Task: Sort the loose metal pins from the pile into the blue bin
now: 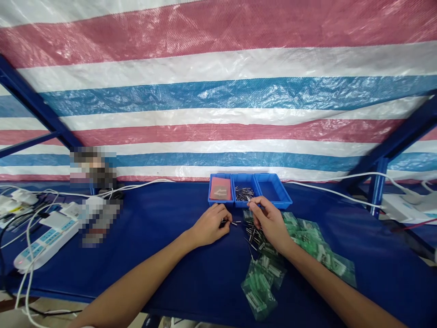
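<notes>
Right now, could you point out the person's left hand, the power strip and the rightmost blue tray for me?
Left hand point(209, 228): head view, on the back of the hand.
Power strip point(53, 236): head view, on its socket face.
Rightmost blue tray point(282, 204): head view, on its near wall.

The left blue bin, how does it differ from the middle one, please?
The left blue bin holds a red sheet; the middle bin holds loose thin metal rods. The right hand is by the middle bin, the left hand by the left bin. Both are open-topped.
</notes>
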The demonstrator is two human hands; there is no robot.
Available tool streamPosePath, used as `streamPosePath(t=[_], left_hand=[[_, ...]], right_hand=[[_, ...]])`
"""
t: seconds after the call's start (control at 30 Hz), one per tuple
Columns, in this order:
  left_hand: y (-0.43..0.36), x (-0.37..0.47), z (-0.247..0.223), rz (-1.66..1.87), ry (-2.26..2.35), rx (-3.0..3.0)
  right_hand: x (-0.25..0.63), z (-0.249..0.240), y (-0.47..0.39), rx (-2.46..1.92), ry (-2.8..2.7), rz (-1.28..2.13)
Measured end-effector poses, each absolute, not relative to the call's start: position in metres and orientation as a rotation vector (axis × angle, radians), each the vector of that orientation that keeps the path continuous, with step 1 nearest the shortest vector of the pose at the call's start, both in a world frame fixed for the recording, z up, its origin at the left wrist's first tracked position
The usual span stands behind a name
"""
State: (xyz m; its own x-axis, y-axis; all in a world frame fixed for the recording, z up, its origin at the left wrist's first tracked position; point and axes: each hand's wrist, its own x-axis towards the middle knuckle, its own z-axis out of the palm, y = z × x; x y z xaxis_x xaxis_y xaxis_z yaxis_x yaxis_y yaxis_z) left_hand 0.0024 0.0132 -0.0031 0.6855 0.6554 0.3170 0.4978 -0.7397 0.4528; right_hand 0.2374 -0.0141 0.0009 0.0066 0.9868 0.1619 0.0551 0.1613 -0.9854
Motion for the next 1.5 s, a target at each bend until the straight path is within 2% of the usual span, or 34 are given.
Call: streamPosePath(t=[0.67, 1.5], left_hand=[[0.011, 0.003, -0.001, 0.552, 0.906, 2.627], [0.011, 0.002, -0.002, 0.626, 0.89, 2.583]], right_hand=[[0.235, 0.004, -0.015, -1.14, -1.317, 1.039], [0.239, -0.008, -0.011, -1.122, -1.289, 1.032]])
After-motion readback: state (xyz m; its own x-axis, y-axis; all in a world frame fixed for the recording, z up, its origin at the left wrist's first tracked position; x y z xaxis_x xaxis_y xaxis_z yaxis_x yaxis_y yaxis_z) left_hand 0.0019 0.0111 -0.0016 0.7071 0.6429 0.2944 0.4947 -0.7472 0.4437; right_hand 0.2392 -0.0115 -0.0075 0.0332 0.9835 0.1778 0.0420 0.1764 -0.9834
